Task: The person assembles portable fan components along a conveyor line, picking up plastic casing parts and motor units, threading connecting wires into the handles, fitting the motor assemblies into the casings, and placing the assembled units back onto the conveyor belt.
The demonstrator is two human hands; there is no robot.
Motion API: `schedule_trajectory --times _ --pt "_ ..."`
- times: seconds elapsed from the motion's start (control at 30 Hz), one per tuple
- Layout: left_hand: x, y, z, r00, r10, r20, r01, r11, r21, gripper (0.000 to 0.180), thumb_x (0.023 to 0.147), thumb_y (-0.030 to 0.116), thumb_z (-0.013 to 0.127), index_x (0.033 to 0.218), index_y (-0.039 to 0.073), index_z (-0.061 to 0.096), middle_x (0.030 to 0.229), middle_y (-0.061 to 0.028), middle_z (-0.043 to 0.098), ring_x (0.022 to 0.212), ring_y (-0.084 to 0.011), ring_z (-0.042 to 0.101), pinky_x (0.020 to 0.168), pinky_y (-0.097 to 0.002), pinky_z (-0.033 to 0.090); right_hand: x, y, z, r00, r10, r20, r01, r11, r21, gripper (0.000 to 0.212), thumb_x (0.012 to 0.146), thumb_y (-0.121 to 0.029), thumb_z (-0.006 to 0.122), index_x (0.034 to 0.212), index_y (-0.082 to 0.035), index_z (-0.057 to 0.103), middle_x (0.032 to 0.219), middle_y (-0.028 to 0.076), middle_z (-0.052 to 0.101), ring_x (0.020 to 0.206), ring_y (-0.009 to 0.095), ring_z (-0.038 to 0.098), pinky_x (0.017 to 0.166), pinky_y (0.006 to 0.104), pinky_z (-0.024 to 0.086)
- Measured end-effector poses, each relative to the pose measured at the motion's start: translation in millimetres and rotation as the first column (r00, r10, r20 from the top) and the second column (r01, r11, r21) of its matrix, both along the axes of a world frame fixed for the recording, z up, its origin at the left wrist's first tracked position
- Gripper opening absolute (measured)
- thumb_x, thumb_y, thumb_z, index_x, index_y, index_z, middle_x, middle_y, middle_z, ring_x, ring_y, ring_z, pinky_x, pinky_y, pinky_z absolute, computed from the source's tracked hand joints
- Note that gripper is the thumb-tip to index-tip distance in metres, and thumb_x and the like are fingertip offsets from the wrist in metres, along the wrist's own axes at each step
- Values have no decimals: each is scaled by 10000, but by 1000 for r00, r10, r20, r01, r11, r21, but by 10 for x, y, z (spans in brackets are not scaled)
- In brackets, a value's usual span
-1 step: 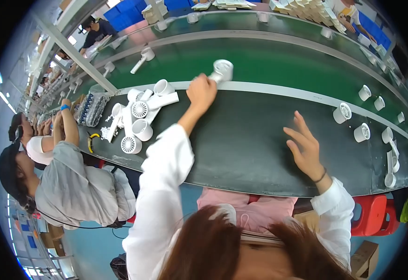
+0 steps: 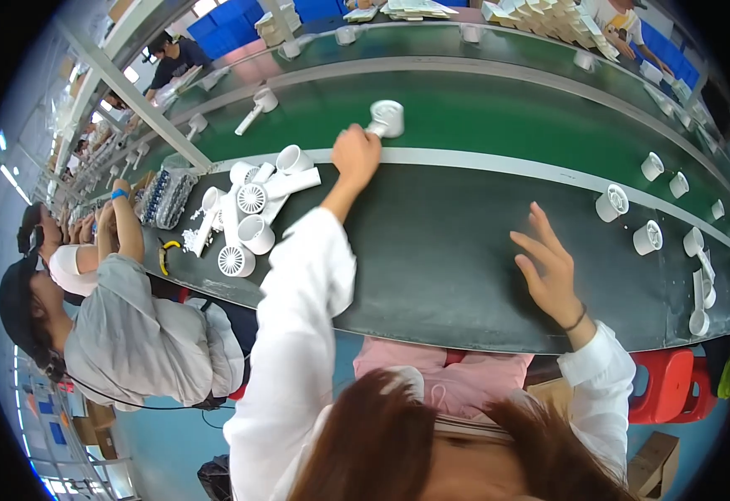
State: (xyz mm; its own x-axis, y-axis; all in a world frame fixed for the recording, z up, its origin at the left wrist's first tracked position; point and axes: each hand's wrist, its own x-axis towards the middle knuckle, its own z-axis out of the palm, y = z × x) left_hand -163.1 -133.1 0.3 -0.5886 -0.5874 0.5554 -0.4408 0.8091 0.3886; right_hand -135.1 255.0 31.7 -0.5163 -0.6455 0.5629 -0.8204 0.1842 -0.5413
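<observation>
- Head view, changes first: the left hand (image 2: 356, 155) and the white handled piece (image 2: 387, 118) in it have been shifted a bit to the left and up since the earlier frame. Pretty much everything else on the bench has been left where it was.
- That piece is held at upper centre, its round head over the green belt (image 2: 507, 108), kinda blurry. Its handle is gripped in curled fingers; where the fingertips press can't be told.
- The right hand (image 2: 549, 271), right of centre, is barely moved. Its fingers are loosely spread, and nothing is held.
- Surface: the black worktop (image 2: 440, 250) is split from the belt by a pale strip (image 2: 482, 159). A heap of white pieces (image 2: 252, 198) is piled left of centre, with yellow-handled pliers (image 2: 164, 255) just beside it. More white cups (image 2: 647, 238) are scattered at right.
- Room: a co-worker in a grey shirt (image 2: 144, 326) is seated at left, blue bins (image 2: 223, 25) are stacked at upper left, and a red stool (image 2: 661, 386) is tucked in at lower right on a blue floor (image 2: 160, 442).
</observation>
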Motion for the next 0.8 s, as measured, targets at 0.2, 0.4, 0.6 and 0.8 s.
schedule_trajectory --times 0.2,0.4,0.6,0.8 --pt "-706 -1242 -110 973 179 -146 -194 976 -98 408 791 329 661 987 -23 597 1149 -254 533 970 -425 557 851 -499 429 32 369 79 990 -139 13 140 989 -45 341 766 6 622 1104 -29 648 1421 208 414 1256 364 479 1002 382 412" --pt "-341 -957 720 955 127 267 -37 948 -317 374 756 312 635 966 2 658 1045 -205 631 981 -415 579 835 -510 456 -340 1265 -145 825 -565 -29 564 825 -22 234 868 -68 629 1093 -7 655 1094 147 661 958 182 634 800 289 495" --pt "598 -1495 875 684 -155 713 177 983 44 712 633 476 757 1189 51 619 1193 -194 609 1085 -339 593 923 -387 473 -1010 1466 -70 662 -727 -180 745 666 51 317 879 -182 652 1164 -48 615 1046 83 654 779 167 588 719 280 475" --pt "724 -1285 838 673 -270 689 195 963 186 647 608 384 803 1126 29 649 1041 -134 668 970 -260 641 869 -336 495 -1374 1248 -189 657 -646 -388 718 693 63 395 858 -196 648 1223 -67 570 1184 142 589 1054 323 574 912 363 438"
